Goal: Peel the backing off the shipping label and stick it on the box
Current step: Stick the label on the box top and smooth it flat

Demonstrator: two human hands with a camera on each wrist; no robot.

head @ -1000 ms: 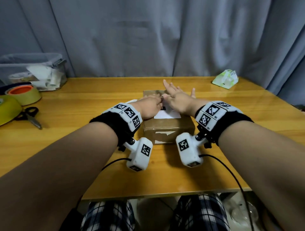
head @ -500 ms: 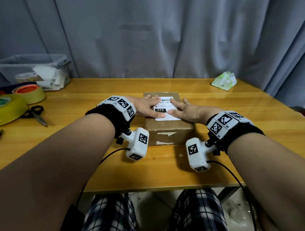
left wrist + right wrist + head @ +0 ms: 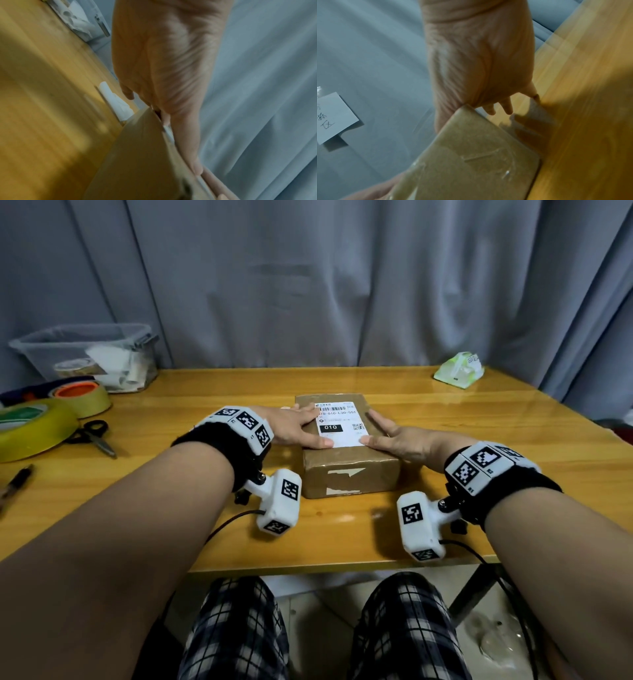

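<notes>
Flat-fingered and holding nothing, left hand [image 3: 294,428] and right hand [image 3: 399,441] press the shipping label [image 3: 339,424] onto the top of the box [image 3: 349,470] at mid-table, apparently the final smoothing step, with only firming of edges left.

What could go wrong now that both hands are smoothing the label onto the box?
The white shipping label sits toward the far end of the brown cardboard box; an unpressed edge might lift. The left hand and right hand press flat, so sliding outward could crease it.
</notes>
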